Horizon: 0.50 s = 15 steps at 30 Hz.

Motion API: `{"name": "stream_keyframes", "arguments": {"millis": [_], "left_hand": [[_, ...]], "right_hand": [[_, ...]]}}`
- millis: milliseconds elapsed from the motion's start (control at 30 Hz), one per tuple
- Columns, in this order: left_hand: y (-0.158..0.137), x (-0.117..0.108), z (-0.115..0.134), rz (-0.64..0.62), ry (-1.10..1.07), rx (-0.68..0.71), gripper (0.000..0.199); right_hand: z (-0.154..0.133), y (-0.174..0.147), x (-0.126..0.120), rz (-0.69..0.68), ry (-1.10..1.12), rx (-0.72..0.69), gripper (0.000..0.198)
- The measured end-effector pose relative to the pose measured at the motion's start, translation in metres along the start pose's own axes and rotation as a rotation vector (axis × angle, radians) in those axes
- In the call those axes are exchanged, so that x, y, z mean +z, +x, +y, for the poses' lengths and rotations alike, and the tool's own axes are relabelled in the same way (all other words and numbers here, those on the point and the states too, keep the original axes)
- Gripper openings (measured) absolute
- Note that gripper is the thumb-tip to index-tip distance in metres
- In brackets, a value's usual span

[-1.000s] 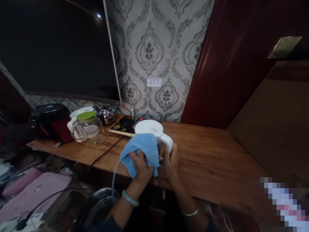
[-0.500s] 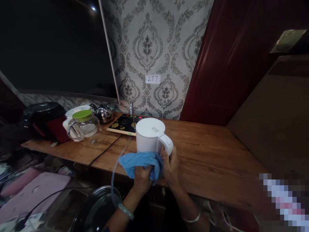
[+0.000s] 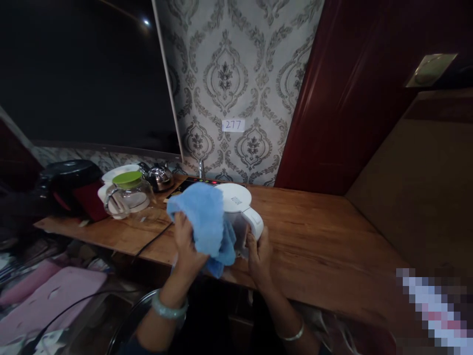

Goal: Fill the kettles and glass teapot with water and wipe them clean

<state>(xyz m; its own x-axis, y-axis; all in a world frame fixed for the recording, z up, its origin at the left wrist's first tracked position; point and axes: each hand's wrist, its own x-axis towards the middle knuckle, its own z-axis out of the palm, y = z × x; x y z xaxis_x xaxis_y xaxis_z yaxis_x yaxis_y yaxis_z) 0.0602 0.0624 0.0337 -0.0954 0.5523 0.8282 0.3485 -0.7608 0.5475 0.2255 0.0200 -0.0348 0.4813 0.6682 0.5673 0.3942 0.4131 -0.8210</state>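
Note:
A pitcher with a white lid [image 3: 232, 196] and a translucent body stands upright near the front of the wooden counter [image 3: 310, 236]. My right hand [image 3: 260, 251] is closed around its white handle, at the pitcher's right side. My left hand [image 3: 186, 244] grips a light blue cloth [image 3: 203, 212] against the pitcher's left side. The cloth covers much of the pitcher's left and front, and it also hides most of the black cooktop [image 3: 185, 186] behind. Some of my left fingers are hidden by the cloth.
Left on the counter are a glass pot with a green lid [image 3: 127, 180], a shiny metal kettle [image 3: 161, 177] and a black and red appliance [image 3: 74, 187]. A thin metal spout [image 3: 201, 168] rises behind the pitcher. A black cable [image 3: 151, 241] hangs over the front edge.
My left hand has moved up and left with the cloth, from the pitcher's lower front to its left side. My right hand keeps the handle, nearly unmoved.

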Motion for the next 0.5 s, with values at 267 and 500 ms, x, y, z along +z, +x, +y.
{"name": "stream_keyframes", "arguments": {"millis": [267, 500], "left_hand": [[0.103, 0.046, 0.002, -0.775, 0.27, 0.175, 0.037], [0.117, 0.05, -0.019, -0.775, 0.229, 0.137, 0.026]], "right_hand": [[0.0, 0.0, 0.0, -0.016, -0.008, -0.013, 0.032], [0.0, 0.0, 0.0, -0.011, -0.01, -0.009, 0.029]]}}
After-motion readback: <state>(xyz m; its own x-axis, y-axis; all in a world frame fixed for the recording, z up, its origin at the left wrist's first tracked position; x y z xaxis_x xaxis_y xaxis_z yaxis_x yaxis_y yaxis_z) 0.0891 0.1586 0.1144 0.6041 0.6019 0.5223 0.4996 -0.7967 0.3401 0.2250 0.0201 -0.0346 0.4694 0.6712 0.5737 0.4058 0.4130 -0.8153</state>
